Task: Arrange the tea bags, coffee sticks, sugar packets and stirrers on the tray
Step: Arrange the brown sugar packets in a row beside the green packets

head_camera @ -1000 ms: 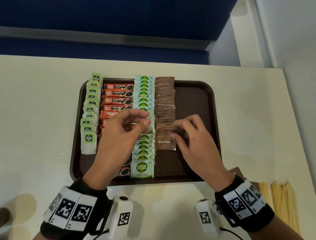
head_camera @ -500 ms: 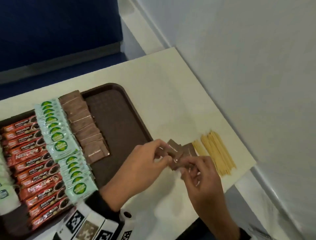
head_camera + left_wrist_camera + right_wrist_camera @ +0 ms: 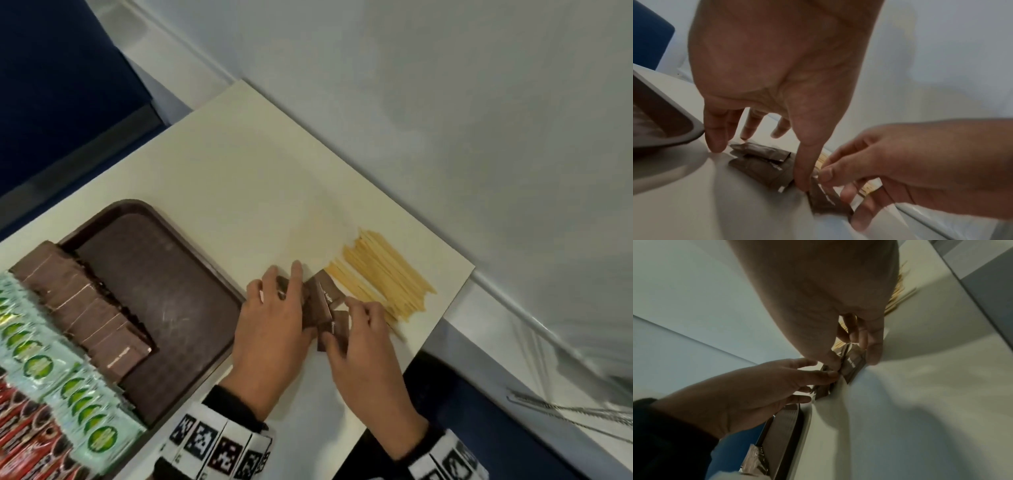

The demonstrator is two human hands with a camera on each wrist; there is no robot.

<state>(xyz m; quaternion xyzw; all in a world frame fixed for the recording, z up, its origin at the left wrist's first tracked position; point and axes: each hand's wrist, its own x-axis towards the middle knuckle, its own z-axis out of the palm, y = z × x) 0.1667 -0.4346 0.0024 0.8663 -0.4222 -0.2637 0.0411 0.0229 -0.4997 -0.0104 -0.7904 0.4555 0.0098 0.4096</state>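
Note:
Several loose brown sugar packets (image 3: 320, 301) lie on the table between the brown tray (image 3: 164, 274) and a pile of wooden stirrers (image 3: 383, 274). My left hand (image 3: 294, 298) arches over them with straight, spread fingers, and its thumb tip touches a packet edge (image 3: 760, 167). My right hand (image 3: 342, 323) pinches one brown sugar packet (image 3: 824, 201) between thumb and fingers beside the pile. On the tray lie a row of brown sugar packets (image 3: 85, 308), green coco sugar packets (image 3: 78, 404) and red coffee sticks (image 3: 30, 445). No tea bags are in view.
The tray's right part is bare brown plastic. The table's right edge (image 3: 448, 298) runs just past the stirrers, with a grey wall beyond. Bare table top (image 3: 257, 192) stretches behind the hands.
The view has swung from the tray to the table's right end. Both hands left the tray for the loose brown packets, and the left hand has since spread down over them.

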